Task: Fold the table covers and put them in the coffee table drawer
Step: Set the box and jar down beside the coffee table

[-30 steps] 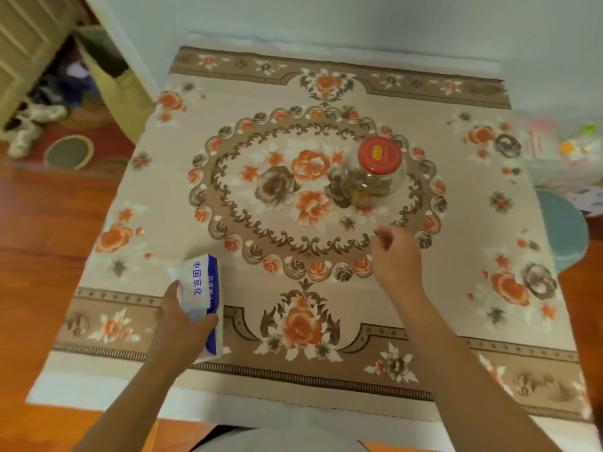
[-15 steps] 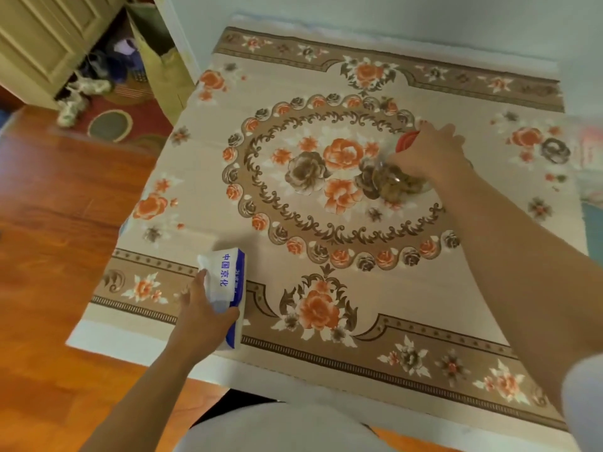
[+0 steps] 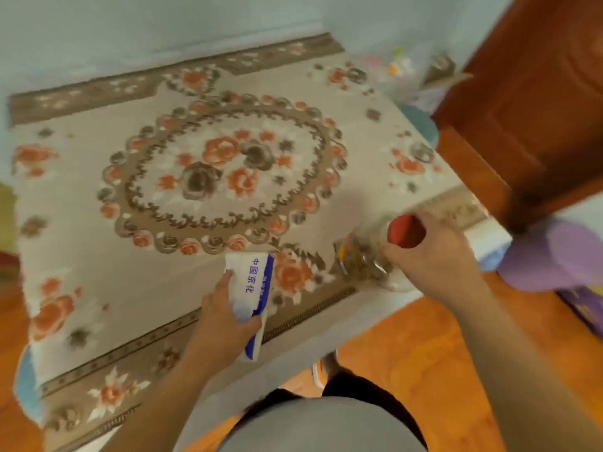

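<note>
A beige table cover [image 3: 107,243] with orange and brown flowers lies spread flat over the table. My left hand [image 3: 225,318] grips a white and blue tissue pack [image 3: 253,288] just above the cover's near border. My right hand [image 3: 430,252] holds a clear jar with a red lid [image 3: 362,256], tilted on its side, at the cover's near right corner. The jar holds brownish contents.
A wooden door [image 3: 528,102] stands to the right, with a purple object [image 3: 551,252] below it and a teal stool [image 3: 421,122] beside the table. Wooden floor [image 3: 408,363] lies under me. A pale wall [image 3: 130,27] runs behind the table.
My right hand took the jar from the cover's centre and carried it to the near right corner, tilting it. My left hand kept its hold on the tissue pack. The view swung right.
</note>
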The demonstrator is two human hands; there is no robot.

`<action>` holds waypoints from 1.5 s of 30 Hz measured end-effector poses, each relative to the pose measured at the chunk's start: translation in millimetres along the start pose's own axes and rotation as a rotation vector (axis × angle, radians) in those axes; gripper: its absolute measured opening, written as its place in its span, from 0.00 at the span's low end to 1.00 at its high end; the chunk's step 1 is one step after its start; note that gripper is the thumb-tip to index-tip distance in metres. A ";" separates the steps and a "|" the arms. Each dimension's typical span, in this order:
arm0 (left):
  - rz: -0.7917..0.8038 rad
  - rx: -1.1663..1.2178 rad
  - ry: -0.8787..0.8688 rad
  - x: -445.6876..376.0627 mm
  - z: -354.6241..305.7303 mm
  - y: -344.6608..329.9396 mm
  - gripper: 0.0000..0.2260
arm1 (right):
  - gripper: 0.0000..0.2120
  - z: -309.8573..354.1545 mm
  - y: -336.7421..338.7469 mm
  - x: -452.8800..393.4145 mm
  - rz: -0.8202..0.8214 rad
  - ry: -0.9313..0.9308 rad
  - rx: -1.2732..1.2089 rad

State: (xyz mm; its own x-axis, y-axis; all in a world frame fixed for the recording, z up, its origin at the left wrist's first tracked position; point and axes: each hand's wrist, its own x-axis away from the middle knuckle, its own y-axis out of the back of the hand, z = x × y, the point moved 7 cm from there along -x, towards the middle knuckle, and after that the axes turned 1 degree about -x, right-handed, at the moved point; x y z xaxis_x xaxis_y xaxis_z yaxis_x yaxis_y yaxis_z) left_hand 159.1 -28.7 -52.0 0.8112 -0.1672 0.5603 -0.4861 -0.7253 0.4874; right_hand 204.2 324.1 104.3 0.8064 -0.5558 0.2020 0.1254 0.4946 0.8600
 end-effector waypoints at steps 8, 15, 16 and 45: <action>0.270 -0.086 -0.270 75.4 -26.0 -39.0 0.30 | 0.34 -99.5 -0.8 218.9 -0.214 -0.380 -0.101; 0.605 -0.314 -0.467 195.2 -37.1 -145.9 0.40 | 0.40 -185.7 20.6 421.6 -0.407 -0.614 -0.176; 0.632 -0.351 -0.511 212.0 -38.9 -162.5 0.41 | 0.41 -198.2 24.1 455.9 -0.450 -0.655 -0.178; 1.231 -0.843 -0.823 921.4 214.6 -678.3 0.38 | 0.39 -563.4 -22.3 1338.9 -0.888 -1.684 -0.387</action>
State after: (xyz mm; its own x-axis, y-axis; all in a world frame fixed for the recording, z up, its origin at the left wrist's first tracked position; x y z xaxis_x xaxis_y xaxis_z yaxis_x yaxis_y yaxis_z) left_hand 1306.1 165.9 -10.0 -0.3381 -0.7896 0.5121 -0.7131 0.5700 0.4080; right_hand 1606.7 -54.6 91.6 -0.8119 -0.5446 0.2104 0.4109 -0.2771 0.8685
